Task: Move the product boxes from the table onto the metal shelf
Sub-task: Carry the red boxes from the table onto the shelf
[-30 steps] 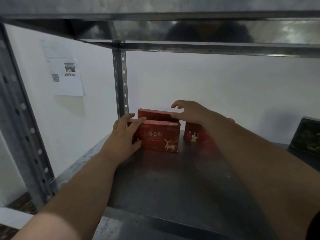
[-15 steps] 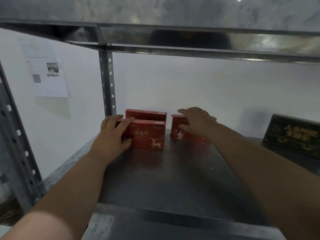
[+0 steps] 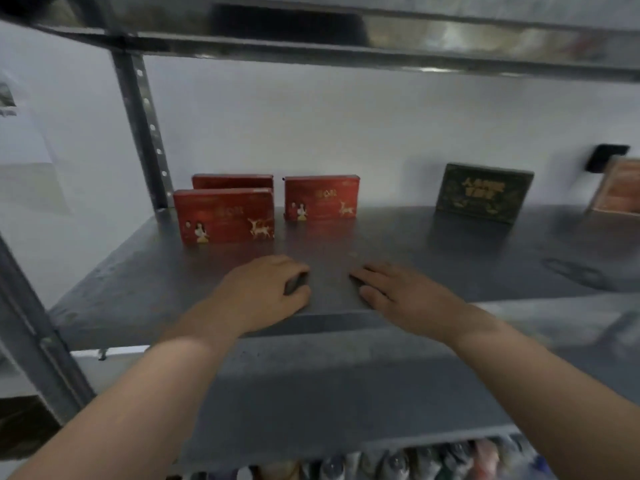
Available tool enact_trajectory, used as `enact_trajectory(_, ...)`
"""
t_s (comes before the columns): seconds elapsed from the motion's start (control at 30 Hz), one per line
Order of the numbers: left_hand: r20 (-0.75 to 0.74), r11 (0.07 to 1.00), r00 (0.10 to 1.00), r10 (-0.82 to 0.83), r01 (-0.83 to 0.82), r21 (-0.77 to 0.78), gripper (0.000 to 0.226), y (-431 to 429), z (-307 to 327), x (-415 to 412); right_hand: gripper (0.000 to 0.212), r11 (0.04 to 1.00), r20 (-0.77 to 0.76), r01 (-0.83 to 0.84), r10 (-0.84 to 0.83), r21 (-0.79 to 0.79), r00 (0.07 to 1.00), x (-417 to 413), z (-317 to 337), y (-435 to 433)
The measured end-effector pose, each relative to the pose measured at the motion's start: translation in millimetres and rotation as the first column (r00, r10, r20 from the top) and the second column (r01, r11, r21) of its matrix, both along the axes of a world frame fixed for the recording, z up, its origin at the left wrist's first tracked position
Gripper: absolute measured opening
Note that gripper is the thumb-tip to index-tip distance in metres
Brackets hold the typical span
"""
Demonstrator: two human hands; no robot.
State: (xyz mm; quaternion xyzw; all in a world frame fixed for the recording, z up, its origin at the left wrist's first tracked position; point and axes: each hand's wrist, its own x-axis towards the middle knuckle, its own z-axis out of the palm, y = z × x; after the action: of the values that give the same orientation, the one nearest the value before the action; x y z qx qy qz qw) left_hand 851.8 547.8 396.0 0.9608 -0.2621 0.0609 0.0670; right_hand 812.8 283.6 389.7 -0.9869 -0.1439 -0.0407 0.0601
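Note:
Three red product boxes stand upright at the back left of the metal shelf [image 3: 450, 265]. One red box [image 3: 225, 216] is in front, a second red box [image 3: 232, 181] stands right behind it, and a third red box [image 3: 320, 198] stands just to their right. My left hand [image 3: 266, 289] hovers over the shelf's front part with loosely curled fingers and holds nothing. My right hand [image 3: 394, 292] lies beside it with straight fingers, also holding nothing. Both hands are well short of the boxes.
A dark green box [image 3: 483, 192] stands at the back right, and an orange-brown box [image 3: 620, 188] sits at the right edge. A perforated upright post [image 3: 145, 133] rises at the back left. The upper shelf [image 3: 346, 32] hangs overhead. Bottles [image 3: 415, 462] show below.
Both hands let go of the red boxes and drew back toward the shelf's front edge. The boxes stay standing. The view has pulled back and shifted right.

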Motion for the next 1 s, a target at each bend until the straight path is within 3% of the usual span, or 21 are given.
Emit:
enact_trajectory(0.13, 0.072, 0.994, 0.997, -0.038, 0.031, 0.106, 0.077, -44, -17, -42, 0.075, 0.997, 0.104, 0.068, -0.064, -0.035, 0.992, -61, -22, -16)
enact_trajectory(0.3, 0.254, 0.971, 0.937, -0.238, 0.228, 0.068, 0.069, -93, -60, -117, 0.067, 0.993, 0.276, 0.12, -0.116, 0.004, 0.954, -140, -73, -46)
enact_trajectory(0.4, 0.212, 0.948, 0.925, -0.316, 0.319, 0.024, 0.059, -124, -93, -156, 0.053, 0.983, 0.256, 0.171, -0.184, 0.072, 0.949, -190, -112, -76)
enact_trajectory(0.6, -0.04, 0.897, 0.898, -0.439, 0.44, 0.04, 0.046, -203, -160, -233, 0.039, 0.939, 0.046, 0.313, -0.322, 0.143, 0.945, -303, -191, -139)
enact_trajectory(0.73, -0.223, 0.825, 0.817, -0.532, 0.559, 0.081, 0.049, -261, -204, -276, 0.037, 0.867, -0.172, 0.484, -0.462, 0.12, 0.87, -383, -235, -173)
enact_trajectory(0.83, -0.352, 0.721, 0.709, -0.611, 0.682, 0.123, 0.052, -301, -230, -302, 0.04, 0.778, -0.303, 0.622, -0.573, 0.09, 0.761, -439, -258, -186)
enact_trajectory(1.0, -0.416, 0.433, 0.45, -0.79, 0.89, 0.14, 0.066, -349, -264, -332, 0.04, 0.548, -0.39, 0.835, -0.758, 0.057, 0.524, -510, -280, -171)
